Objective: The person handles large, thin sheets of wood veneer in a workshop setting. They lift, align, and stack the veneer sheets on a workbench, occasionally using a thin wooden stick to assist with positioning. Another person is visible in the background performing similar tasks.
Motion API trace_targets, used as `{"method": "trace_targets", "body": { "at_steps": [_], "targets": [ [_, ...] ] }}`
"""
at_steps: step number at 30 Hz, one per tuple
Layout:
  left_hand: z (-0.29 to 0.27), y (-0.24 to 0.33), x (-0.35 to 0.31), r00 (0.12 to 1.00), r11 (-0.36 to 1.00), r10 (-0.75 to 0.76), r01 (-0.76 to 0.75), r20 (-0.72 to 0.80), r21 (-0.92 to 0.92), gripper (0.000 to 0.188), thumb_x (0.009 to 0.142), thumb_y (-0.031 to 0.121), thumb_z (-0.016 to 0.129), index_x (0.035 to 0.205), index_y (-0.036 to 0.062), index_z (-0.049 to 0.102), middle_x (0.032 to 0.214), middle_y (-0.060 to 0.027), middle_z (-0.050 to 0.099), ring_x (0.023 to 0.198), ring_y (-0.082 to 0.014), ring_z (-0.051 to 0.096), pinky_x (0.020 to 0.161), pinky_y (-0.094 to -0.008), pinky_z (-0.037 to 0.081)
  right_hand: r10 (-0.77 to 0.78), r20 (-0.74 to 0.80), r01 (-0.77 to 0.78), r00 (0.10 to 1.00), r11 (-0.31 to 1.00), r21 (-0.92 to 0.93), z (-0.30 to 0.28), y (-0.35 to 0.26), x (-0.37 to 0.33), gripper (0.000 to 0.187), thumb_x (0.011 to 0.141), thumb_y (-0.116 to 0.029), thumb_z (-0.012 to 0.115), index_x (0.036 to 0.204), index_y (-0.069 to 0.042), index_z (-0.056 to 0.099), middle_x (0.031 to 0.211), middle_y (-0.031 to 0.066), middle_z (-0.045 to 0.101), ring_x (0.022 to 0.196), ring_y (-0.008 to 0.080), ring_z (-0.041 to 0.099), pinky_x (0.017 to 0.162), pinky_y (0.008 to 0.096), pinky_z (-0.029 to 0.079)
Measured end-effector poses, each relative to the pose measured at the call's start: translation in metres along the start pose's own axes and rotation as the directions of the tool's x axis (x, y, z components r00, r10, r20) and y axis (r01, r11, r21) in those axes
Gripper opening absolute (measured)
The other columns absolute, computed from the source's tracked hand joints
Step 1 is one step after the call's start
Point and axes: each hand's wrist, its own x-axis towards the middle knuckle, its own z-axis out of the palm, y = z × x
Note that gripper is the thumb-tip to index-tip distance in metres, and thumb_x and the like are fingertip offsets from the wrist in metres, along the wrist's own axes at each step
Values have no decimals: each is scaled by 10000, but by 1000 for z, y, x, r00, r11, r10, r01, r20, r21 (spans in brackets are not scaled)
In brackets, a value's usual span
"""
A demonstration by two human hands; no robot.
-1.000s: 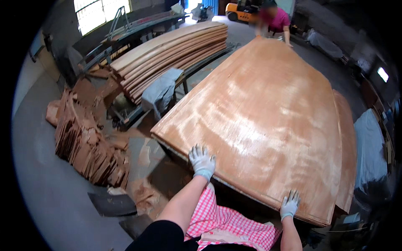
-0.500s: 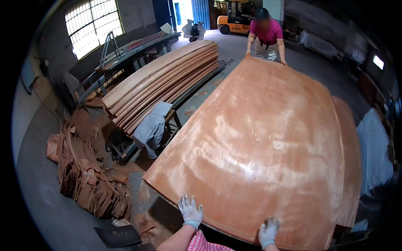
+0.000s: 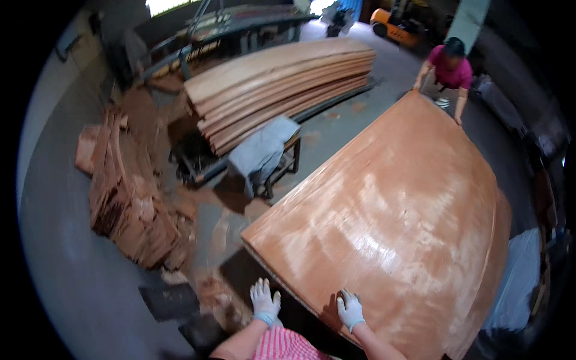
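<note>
A large, reddish-brown wood veneer sheet (image 3: 384, 222) lies in front of me, its surface shiny in patches. My left hand (image 3: 265, 300), in a pale work glove, is just off the near left edge of the sheet with its fingers spread and nothing in them. Gloved likewise, my right hand (image 3: 350, 309) rests over the sheet near its front edge, fingers apart. Across the sheet a person (image 3: 449, 69) in a magenta shirt and dark cap has both hands at its far edge. Another sheet layer (image 3: 503, 222) shows along the right side.
Left of the sheet, a stack of curved wood sheets (image 3: 288, 78) lies on a metal frame. A grey cloth (image 3: 264, 150) drapes over a small stand. Broken veneer scraps (image 3: 141, 210) are heaped at the left. An orange forklift (image 3: 393, 27) stands at the back.
My view has turned left, shifting the scene rightward. My left hand has come off the sheet's edge, and my right hand is now closer to it.
</note>
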Motion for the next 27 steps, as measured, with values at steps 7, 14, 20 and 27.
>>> {"method": "trace_targets", "body": {
  "at_steps": [7, 14, 20, 27],
  "targets": [
    [-44, -68, 58, 957, 941, -286, 291, 53, -171, 655, 895, 313, 589, 1411, -18, 358, 1392, -252, 434, 1250, -383, 456, 1064, -414, 368, -191, 225, 215, 955, 973, -87, 38, -78, 54, 393, 951, -270, 463, 1274, -60, 539, 1314, 170, 545, 1237, 302, 491, 1115, 464, 273],
    [-40, -72, 97, 928, 832, -374, 339, 9, -440, 591, 854, 275, 672, 1332, -1, 463, 1217, -217, 571, 1114, -352, 564, 961, -414, 456, -428, 209, 447, 879, 893, -54, 70, -158, 170, 407, 895, -158, 541, 1292, -69, 516, 1318, 172, 537, 1212, 336, 499, 1102, 462, 304],
    [-27, -49, 111, 893, 734, -446, 399, 53, -549, 532, 831, 202, 700, 1281, -14, 518, 1183, -207, 584, 1062, -326, 590, 945, -388, 472, -575, 214, 608, 790, 779, -154, 103, -188, 253, 388, 867, -126, 546, 1254, -99, 551, 1309, 133, 542, 1231, 299, 485, 1117, 458, 274],
    [-15, -45, 119, 896, 727, -443, 333, -40, -601, 523, 817, 173, 707, 1267, -25, 527, 1191, -209, 577, 1085, -346, 571, 961, -394, 463, -688, 372, 782, 623, 531, -327, 117, -206, 292, 331, 840, -121, 539, 1159, -140, 624, 1207, 107, 575, 1238, 275, 476, 1139, 457, 246]
  ]
}}
